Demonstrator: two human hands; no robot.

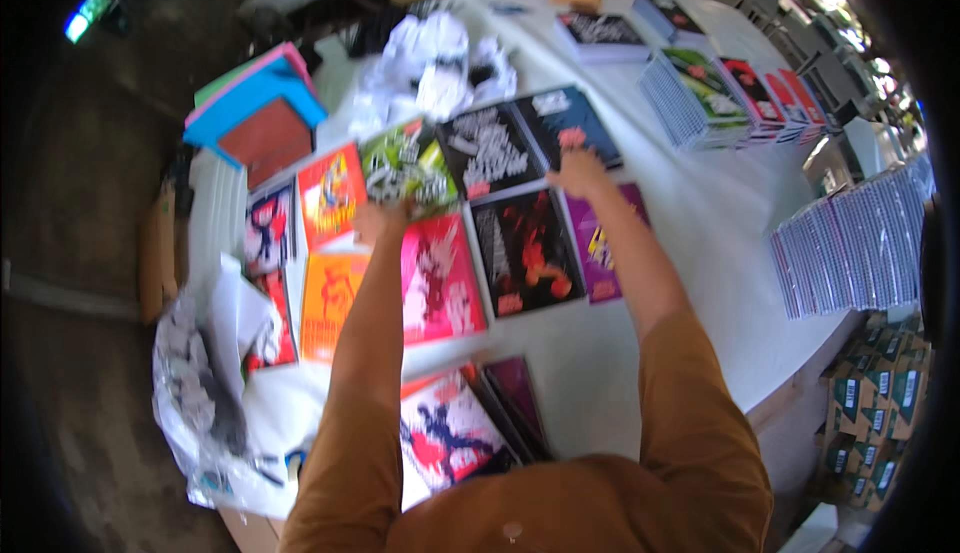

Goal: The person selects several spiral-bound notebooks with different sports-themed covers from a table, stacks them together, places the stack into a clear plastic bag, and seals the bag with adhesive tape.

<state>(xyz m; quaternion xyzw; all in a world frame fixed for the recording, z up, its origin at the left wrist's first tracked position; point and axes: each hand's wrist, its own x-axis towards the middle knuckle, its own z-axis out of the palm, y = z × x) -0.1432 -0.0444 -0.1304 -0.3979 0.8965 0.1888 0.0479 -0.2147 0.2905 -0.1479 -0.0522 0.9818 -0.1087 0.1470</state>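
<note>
Colourful notebooks or booklets lie in rows on the white-covered table. My left hand rests with fingers apart where the orange-red booklet, the green booklet and the pink booklet meet. My right hand lies with fingers spread at the lower edge of the dark blue booklet, above the purple booklet. Between my hands are a black booklet with grey lettering and a black booklet with a red figure. An orange booklet is partly behind my left forearm.
Blue and pink folders stand at the far left, beside crumpled white plastic. Stacks of booklets stand at the far right; a wrapped stack is nearer. More booklets lie close to me. Boxes sit below right.
</note>
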